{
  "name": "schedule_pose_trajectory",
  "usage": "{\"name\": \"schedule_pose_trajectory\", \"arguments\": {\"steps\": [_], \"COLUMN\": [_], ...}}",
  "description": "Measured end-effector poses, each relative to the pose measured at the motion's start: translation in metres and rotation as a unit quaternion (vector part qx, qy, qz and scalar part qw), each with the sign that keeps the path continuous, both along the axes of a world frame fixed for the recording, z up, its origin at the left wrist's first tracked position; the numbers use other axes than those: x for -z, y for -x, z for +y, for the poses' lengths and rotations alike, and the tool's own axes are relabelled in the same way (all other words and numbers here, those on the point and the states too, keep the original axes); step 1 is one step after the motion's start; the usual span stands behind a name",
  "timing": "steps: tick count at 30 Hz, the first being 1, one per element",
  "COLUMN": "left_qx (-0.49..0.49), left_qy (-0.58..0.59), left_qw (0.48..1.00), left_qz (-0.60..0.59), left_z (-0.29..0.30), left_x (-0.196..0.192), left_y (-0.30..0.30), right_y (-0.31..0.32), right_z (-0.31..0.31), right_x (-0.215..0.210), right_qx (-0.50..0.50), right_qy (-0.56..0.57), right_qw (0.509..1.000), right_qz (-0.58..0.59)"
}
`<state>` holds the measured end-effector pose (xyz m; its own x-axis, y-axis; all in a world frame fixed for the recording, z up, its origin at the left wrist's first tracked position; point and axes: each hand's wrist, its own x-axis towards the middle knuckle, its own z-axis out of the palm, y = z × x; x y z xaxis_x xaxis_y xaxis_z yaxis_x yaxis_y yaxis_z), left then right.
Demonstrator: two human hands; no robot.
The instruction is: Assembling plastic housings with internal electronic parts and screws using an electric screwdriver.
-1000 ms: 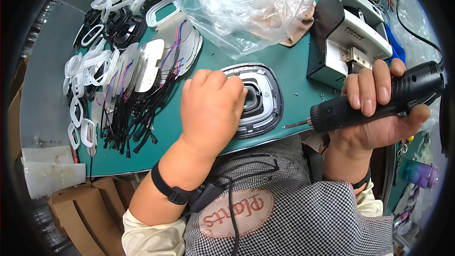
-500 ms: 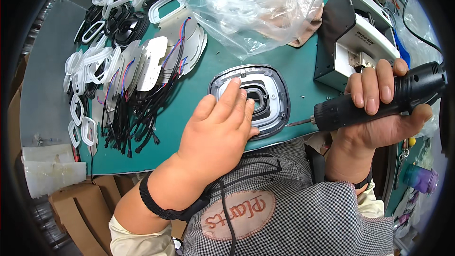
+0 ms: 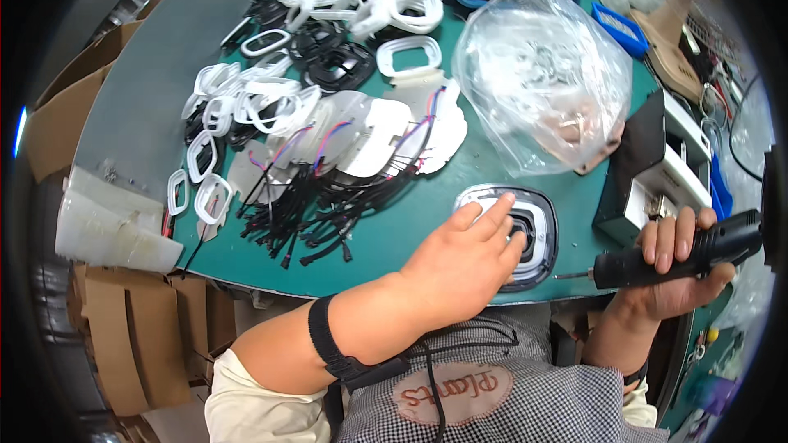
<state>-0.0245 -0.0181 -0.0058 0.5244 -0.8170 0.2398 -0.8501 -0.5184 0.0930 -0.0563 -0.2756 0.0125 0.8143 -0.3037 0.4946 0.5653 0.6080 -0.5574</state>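
Observation:
My left hand [image 3: 460, 269] lies on a rounded-square housing [image 3: 549, 234], fingers stretched out over its left side. The housing has a dark rim, a pale ring and a black centre, partly hidden under the hand. In my right hand [image 3: 669, 295] is a black electric screwdriver [image 3: 620, 270], held sideways with the fingers over the top and the thumb below. Its thin metal bit points left, close to the housing's lower right edge; I cannot tell whether the two touch.
Left of the housing lie metal plates [image 3: 382, 139] with wires, black cables [image 3: 283, 221] and white rings [image 3: 414, 8]. A clear plastic bag [image 3: 533, 66] sits beyond it. A black-and-white machine [image 3: 648, 172] stands at right. Cardboard boxes [image 3: 148, 328] are below the table's left edge.
The view has shifted, so the table and both hands appear further right and lower. My left hand still rests on the housing, and my right hand still grips the screwdriver.

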Motion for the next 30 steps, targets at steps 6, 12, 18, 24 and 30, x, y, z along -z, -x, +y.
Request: {"name": "schedule_pose_trajectory", "arguments": {"steps": [6,12,18,24,30], "left_qx": [-0.093,-0.246,-0.522,-0.488,-0.404], "left_qy": [0.144,0.153,-0.046,-0.054,-0.101], "left_qw": [0.985,0.955,0.852,0.871,0.903], "left_qz": [-0.025,-0.064,-0.015,0.034,-0.108], "left_z": [0.042,0.127,0.241,0.261,0.269], "left_x": [-0.029,-0.064,-0.074,-0.052,-0.013], "left_y": [-0.020,-0.061,-0.063,-0.079,-0.127], "right_y": [-0.005,-0.007,-0.020,-0.030,-0.020], "right_z": [0.003,-0.005,-0.004,0.005,0.010], "right_x": [0.001,0.003,0.004,0.010,-0.001], "right_qx": [-0.005,0.010,-0.007,-0.025,-0.020], "right_qy": [0.011,0.015,0.013,0.024,0.039], "right_qw": [1.000,1.000,1.000,0.999,0.999], "right_qz": [-0.016,-0.003,-0.005,-0.001,0.002]}}
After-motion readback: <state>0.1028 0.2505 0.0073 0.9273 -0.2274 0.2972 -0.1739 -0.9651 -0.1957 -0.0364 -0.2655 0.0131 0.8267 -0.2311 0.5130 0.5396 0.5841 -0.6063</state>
